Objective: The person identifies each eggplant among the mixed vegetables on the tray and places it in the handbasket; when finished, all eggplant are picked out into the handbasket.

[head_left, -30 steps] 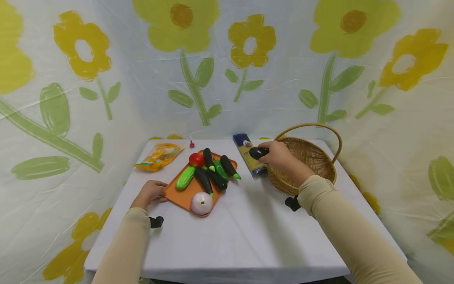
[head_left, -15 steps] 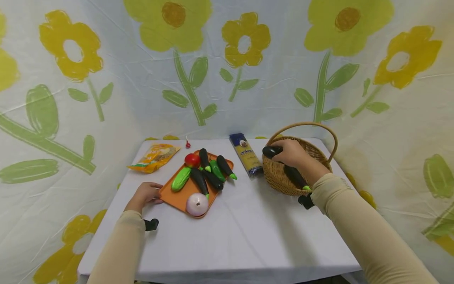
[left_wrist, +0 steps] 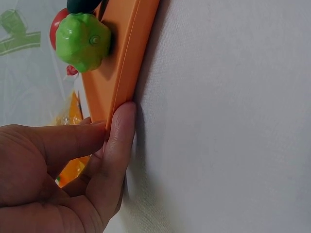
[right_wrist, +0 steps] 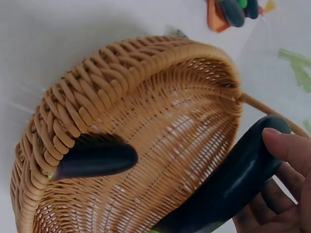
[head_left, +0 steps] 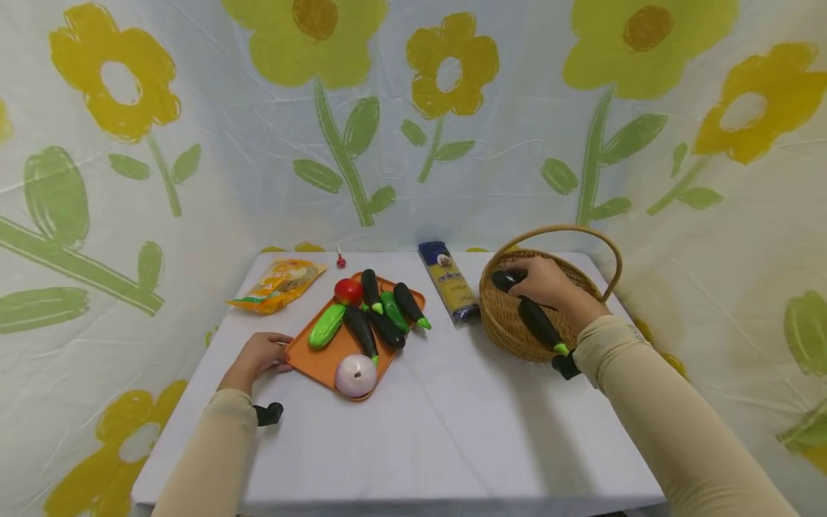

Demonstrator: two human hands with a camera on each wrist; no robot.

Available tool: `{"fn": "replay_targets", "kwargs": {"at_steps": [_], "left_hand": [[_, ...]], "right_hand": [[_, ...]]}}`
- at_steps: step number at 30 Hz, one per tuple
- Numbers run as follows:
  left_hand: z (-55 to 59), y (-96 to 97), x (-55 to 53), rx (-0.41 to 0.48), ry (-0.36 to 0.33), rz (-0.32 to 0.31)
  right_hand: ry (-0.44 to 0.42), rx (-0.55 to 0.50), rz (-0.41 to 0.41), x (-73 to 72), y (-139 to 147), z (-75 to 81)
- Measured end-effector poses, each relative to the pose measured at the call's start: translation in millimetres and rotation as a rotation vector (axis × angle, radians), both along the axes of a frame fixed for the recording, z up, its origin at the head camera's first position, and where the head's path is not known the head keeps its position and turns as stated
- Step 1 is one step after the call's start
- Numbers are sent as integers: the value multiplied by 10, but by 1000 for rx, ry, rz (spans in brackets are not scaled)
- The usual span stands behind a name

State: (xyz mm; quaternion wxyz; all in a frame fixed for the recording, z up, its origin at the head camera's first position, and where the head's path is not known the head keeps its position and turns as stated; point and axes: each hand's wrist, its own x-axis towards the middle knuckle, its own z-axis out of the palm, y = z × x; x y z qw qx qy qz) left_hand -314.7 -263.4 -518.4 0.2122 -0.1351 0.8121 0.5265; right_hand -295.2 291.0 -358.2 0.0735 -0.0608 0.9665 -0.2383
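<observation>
My right hand holds a dark, glossy eggplant over the wicker basket, thumb near its blunt end. A second eggplant lies inside the basket, its green stem end by the near rim. At the table's left, my left hand pinches the edge of an orange tray between thumb and finger. On that tray lie several eggplants, a green pepper, a red tomato, a ribbed light-green gourd and a purple-white onion.
A blue and yellow pasta pack lies just left of the basket. An orange snack bag is at the back left, with a red lollipop beside it. The basket's tall handle arches over its far side.
My right hand has carried the eggplant rightward, from above the pasta pack to over the basket's opening. The eggplant inside the basket has come into view. My left hand stays at the tray.
</observation>
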Motion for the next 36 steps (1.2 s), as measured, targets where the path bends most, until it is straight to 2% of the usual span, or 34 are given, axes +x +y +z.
{"fn": "replay_targets", "kwargs": {"at_steps": [11,20,29,36], "left_hand": [[11,17,-13,27,0,-1],[-43,-16,-10,15,-5,-10],[-16,-50,-52,29,2,-33],[-38,-76,-107,53,-21,-30]], "right_hand": [[-61,35,20,-195,84,-293],[-125,64,33,-325,164,-485],[-188,106,70,-460,212,-611],[-206,115,111,-557,244,-680]]}}
